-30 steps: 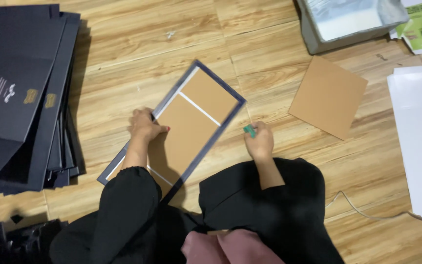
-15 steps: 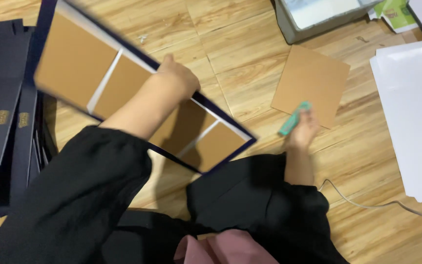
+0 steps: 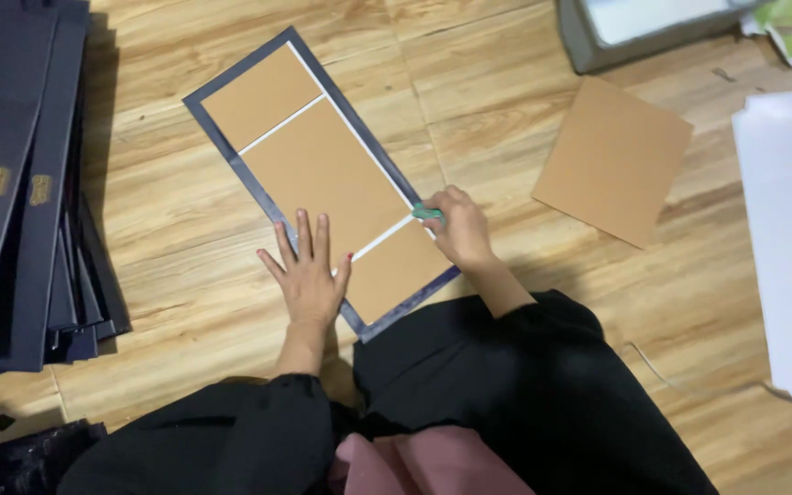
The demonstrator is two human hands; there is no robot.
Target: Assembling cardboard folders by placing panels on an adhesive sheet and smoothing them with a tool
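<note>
Pinching a small green tool (image 3: 427, 213), right hand (image 3: 460, 229) works the cover panel's (image 3: 323, 174) edge on the wooden floor (image 3: 176, 220); left hand (image 3: 309, 275) presses flat, fingers spread. Uneven pressure could shift the panel.

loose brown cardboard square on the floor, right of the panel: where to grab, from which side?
The flat brown cardboard square lies flush on the wooden plank floor, so probably pinch a corner. Its near corner, pointing toward the person, looks best: approach from the right hand side, slide fingertips under, lift. Nothing rests on it; the grey bin crowds its far edge.
</note>
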